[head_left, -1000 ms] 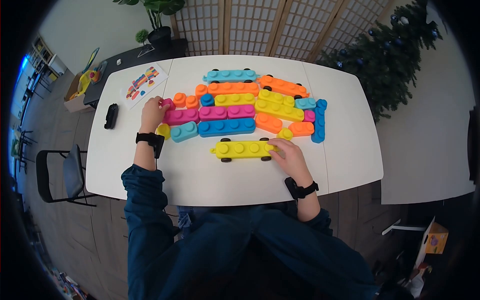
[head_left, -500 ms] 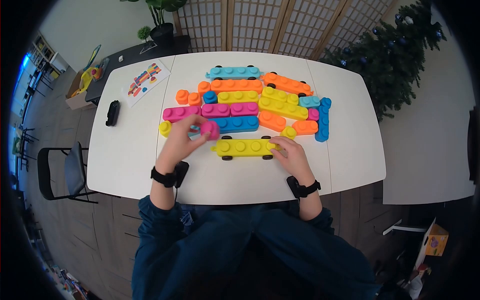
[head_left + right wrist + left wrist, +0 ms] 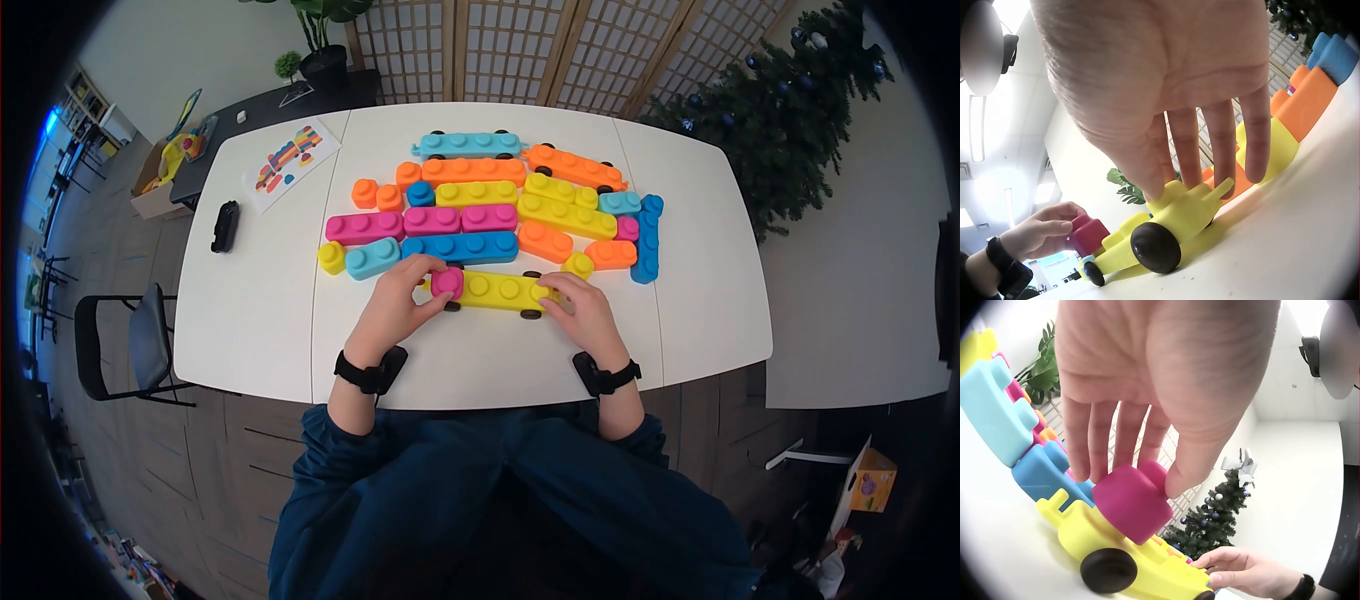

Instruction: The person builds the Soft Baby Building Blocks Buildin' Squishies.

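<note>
My left hand (image 3: pixel 392 310) pinches a small pink toy block (image 3: pixel 447 283) between thumb and fingers. The block sits over the left end of a yellow wheeled toy base (image 3: pixel 495 291), and in the left wrist view its lower edge (image 3: pixel 1138 512) overlaps the base's top. My right hand (image 3: pixel 590 315) grips the right end of that base, thumb on the near side and fingers on the far side. Black wheels (image 3: pixel 1156 247) stand on the white table. Two bare studs show between the hands in the head view.
Behind the base lie rows of colored blocks: a long blue one (image 3: pixel 460 247), a light blue one (image 3: pixel 373 258) and several others. Turquoise (image 3: pixel 468 146) and orange (image 3: pixel 570 167) wheeled bases stand farther back. A picture sheet (image 3: pixel 290 166) and a black object (image 3: pixel 225 227) lie at left.
My left hand has picked up the small pink block from the left of the rows and carried it right, onto the yellow base's left end. My right hand has stayed on the base.
</note>
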Demonstrator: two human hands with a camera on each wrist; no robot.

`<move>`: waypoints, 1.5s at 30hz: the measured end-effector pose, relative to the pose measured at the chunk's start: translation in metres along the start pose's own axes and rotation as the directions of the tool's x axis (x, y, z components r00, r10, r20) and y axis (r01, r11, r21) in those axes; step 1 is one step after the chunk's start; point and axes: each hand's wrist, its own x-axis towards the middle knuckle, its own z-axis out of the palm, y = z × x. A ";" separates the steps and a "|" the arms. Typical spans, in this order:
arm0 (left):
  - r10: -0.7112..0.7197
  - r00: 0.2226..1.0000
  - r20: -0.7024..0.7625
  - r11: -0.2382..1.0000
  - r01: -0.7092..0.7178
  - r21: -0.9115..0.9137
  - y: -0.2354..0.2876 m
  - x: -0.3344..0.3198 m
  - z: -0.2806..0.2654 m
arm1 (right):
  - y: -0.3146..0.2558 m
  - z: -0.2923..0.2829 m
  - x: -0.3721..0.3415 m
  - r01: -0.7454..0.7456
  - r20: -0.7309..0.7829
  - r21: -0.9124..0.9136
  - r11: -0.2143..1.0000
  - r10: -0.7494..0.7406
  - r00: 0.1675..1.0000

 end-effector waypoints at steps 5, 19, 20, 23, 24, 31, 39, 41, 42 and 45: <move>-0.027 1.000 -0.008 1.000 0.027 0.013 -0.005 0.002 0.003 | 0.003 0.001 0.000 -0.005 0.011 -0.006 1.000 0.005 1.000; -0.152 0.981 0.124 0.988 0.156 -0.020 -0.009 -0.009 0.004 | 0.003 -0.003 0.002 -0.046 0.050 0.052 0.998 0.044 0.998; -0.153 0.981 0.122 0.987 0.157 -0.019 -0.008 -0.009 0.003 | 0.003 -0.003 0.002 -0.050 0.052 0.064 0.997 0.047 0.998; -0.125 0.985 0.116 0.991 0.129 -0.032 -0.005 -0.007 0.003 | 0.003 -0.004 0.002 -0.050 0.056 0.066 0.997 0.046 0.997; -0.106 0.987 0.119 0.994 0.109 -0.018 -0.006 -0.007 0.004 | 0.003 -0.004 0.002 -0.049 0.057 0.065 0.997 0.045 0.997; -0.088 0.988 0.128 0.996 0.085 0.032 -0.008 -0.007 0.008 | 0.004 -0.006 0.000 -0.054 0.069 0.060 0.997 0.050 0.996; -0.091 0.990 0.109 0.996 0.089 0.028 -0.007 -0.008 0.009 | 0.000 -0.007 -0.001 -0.080 0.060 0.124 0.989 0.073 0.996; -0.101 0.989 0.109 0.995 0.099 0.026 -0.006 -0.007 0.009 | 0.000 -0.007 -0.001 -0.102 0.072 0.124 0.987 0.094 0.993; -0.107 0.988 0.113 0.994 0.104 0.032 -0.005 -0.007 0.009 | 0.001 -0.006 -0.001 -0.103 0.072 0.124 0.987 0.094 0.993; -0.098 0.989 0.111 0.994 0.092 0.055 -0.007 -0.007 0.009 | 0.002 -0.003 -0.002 -0.054 0.057 0.044 0.998 0.051 0.997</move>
